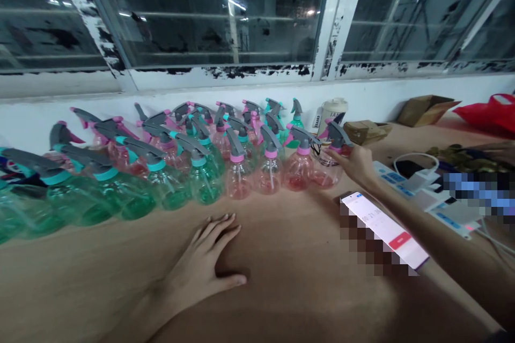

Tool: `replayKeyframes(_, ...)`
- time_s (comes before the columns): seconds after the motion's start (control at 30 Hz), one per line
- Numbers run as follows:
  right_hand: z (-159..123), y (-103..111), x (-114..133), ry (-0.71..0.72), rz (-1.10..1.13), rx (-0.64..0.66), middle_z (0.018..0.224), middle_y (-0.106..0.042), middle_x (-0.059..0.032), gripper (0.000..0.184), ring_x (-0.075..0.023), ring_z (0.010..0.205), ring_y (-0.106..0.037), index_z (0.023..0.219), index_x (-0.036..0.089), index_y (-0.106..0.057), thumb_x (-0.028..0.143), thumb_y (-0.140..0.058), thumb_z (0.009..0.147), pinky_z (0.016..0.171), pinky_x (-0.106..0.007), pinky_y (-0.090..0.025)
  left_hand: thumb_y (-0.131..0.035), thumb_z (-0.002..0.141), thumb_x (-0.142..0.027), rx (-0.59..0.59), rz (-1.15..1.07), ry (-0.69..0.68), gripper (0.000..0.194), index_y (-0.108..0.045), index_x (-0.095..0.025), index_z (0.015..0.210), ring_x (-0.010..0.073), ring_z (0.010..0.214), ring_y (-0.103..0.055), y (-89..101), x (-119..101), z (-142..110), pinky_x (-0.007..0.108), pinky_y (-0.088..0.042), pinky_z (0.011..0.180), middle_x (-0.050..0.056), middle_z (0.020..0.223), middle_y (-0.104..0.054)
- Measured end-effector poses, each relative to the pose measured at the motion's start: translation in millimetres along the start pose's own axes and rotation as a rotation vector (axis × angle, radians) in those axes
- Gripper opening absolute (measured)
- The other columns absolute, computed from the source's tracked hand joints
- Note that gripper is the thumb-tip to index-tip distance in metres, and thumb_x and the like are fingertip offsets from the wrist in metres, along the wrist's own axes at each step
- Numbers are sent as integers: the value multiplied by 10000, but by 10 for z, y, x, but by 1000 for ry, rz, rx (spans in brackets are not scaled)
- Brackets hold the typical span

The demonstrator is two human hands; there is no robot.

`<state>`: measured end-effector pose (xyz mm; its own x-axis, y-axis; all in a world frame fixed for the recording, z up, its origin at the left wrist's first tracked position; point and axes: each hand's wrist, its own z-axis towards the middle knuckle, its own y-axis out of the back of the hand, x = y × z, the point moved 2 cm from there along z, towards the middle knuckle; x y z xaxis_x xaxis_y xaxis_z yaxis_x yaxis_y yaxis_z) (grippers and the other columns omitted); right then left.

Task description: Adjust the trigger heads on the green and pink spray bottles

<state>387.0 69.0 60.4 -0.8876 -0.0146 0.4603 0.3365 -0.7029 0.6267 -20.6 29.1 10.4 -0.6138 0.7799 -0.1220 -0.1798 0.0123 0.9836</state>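
One hand (359, 165) — the right — grips a pink bottle (323, 176).

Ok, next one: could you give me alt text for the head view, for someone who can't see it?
A person's right hand is at the neck of the rightmost spray bottle, its grip unclear, while the left hand is spread over a table. Green and pink spray bottles stand in rows below a window; a lit phone lies nearby.
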Motion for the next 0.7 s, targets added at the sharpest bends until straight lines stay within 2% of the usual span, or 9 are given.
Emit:
replayKeyframes(0.17,-63,23,31,-16,17,40,772,-733,-126,414,-342,787,-681,792,175,-700,565,-564,792,643,-378,-465,-527,755,-707,1,5,-1,779,-426,-228,1360,337,1321,-342,-1,-4,-3,547,-291,1048,115,1455,-383)
replayKeyframes(0.27,-136,41,3,-22,31,65,928,-726,-135,464,-346,877,-669,944,178,-675,596,-581,767,708,-405,-479,-524,753,-713,9,2,4,785,-425,-229,1362,338,1326,-335,-5,0,-10,551,-282,1053,116,1457,-379)
replayKeyframes(0.37,-233,82,-54,-38,38,81,1113,-669,-186,587,-363,997,-635,1143,162,-588,617,-557,774,775,-442,-485,-519,763,-706,9,-16,-5,782,-414,-225,1370,337,1326,-337,-4,-7,-11,562,-258,1064,114,1455,-383)
replayKeyframes(0.47,-373,161,-63,-42,27,111,1205,-610,-226,652,-385,1090,-586,1265,157,-499,607,-534,795,834,-466,-470,-511,781,-692,0,-22,-10,777,-398,-209,1379,334,1333,-326,3,-22,-20,571,-243,1072,118,1458,-378)
replayKeyframes(0.6,-699,286,125,-41,-59,107,1234,-556,-279,729,-439,1136,-532,1339,119,-405,575,-558,791,890,-520,-427,-503,841,-617,-74,-24,38,655,-415,-220,1355,306,1319,-349,51,-4,-130,525,-304,1059,108,1433,-410)
replayKeyframes(0.67,-908,304,330,59,-72,140,1187,-590,-227,704,-403,1041,-599,1344,176,-380,597,-521,797,820,-508,-479,-503,869,-567,-114,-42,81,573,-432,-233,1329,286,1293,-387,97,36,-248,501,-338,1046,92,1397,-451)
replayKeyframes(0.7,-1012,292,450,115,-51,185,1171,-605,-192,638,-377,1010,-619,1306,210,-416,598,-501,807,812,-498,-493,-502,882,-541,-134,-55,111,532,-439,-238,1315,277,1275,-410,125,64,-322,495,-349,1041,84,1378,-469)
